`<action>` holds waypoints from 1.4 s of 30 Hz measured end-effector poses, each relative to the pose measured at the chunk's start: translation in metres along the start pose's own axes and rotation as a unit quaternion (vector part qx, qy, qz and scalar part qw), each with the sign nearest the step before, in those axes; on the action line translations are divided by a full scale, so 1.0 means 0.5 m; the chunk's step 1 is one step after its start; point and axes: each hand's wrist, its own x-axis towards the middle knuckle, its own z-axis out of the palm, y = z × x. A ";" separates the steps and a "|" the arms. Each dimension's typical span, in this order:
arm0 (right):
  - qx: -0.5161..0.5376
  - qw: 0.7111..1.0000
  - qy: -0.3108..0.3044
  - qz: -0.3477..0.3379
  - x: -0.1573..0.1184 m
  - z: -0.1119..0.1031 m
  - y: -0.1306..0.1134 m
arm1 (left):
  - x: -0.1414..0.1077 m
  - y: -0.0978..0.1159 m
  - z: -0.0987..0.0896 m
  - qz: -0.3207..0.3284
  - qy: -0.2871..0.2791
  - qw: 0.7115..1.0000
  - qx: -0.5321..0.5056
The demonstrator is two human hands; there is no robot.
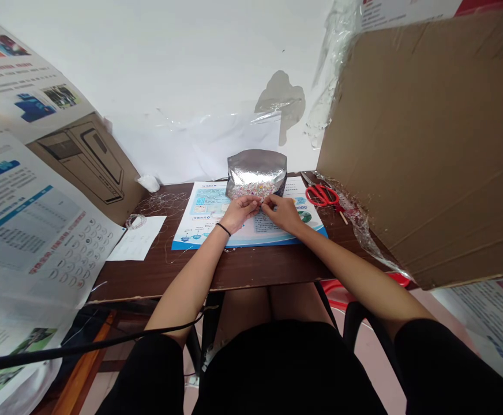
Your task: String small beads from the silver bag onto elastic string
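Note:
My left hand point(239, 212) and my right hand point(282, 212) meet at the fingertips over a printed blue and white sheet point(203, 233). Both are closed in a pinch; whatever lies between the fingertips is too small to name. Just behind them stands an open silver pouch point(257, 166), with many small colourful beads point(251, 190) showing at its front. A few tiny beads lie by the sheet's front edge, near my left wrist, which wears a black band.
Red-handled scissors point(322, 196) lie right of the sheet, beside crumpled clear plastic point(364, 230). At left are tangled clear thread point(165, 202), a beaded loop point(135, 221) and white paper point(136, 245). Cardboard point(428, 144) walls the right side. A black cable point(82, 349) crosses the lower left.

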 end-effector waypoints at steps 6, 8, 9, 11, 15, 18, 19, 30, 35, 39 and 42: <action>0.010 1.000 -0.009 0.011 0.001 0.001 0.001 | 0.000 -0.001 -0.001 0.003 -0.005 1.000 0.018; 0.015 1.000 -0.010 0.010 0.002 0.001 0.001 | 0.000 -0.002 -0.002 0.004 -0.007 1.000 0.019; 0.017 1.000 -0.010 0.009 0.001 0.001 0.002 | 0.001 -0.002 -0.002 0.005 -0.009 1.000 0.019; 0.019 1.000 -0.012 0.009 0.001 0.001 0.002 | 0.001 -0.003 -0.002 0.007 -0.011 1.000 0.020; 0.024 1.000 -0.013 0.010 0.001 0.001 0.002 | 0.000 -0.003 -0.001 0.008 -0.009 1.000 0.020; 0.024 1.000 -0.011 0.011 0.001 0.000 0.001 | -0.001 -0.002 0.000 0.006 -0.009 1.000 0.016; 0.023 1.000 -0.011 0.012 0.002 0.000 0.001 | 0.000 -0.001 0.000 0.005 -0.009 1.000 0.015; 0.022 0.999 -0.013 0.020 0.002 -0.002 -0.001 | -0.001 -0.002 -0.002 0.012 -0.006 1.000 0.027; 0.019 0.999 -0.016 0.022 0.002 -0.002 -0.001 | -0.001 -0.002 0.000 0.013 0.003 1.000 0.027; 0.015 1.000 -0.014 0.024 0.003 -0.004 -0.002 | -0.001 -0.001 0.002 0.016 0.013 0.999 0.029; 0.013 1.000 -0.014 0.022 0.003 -0.005 -0.003 | -0.001 0.001 0.002 0.013 0.011 0.999 0.035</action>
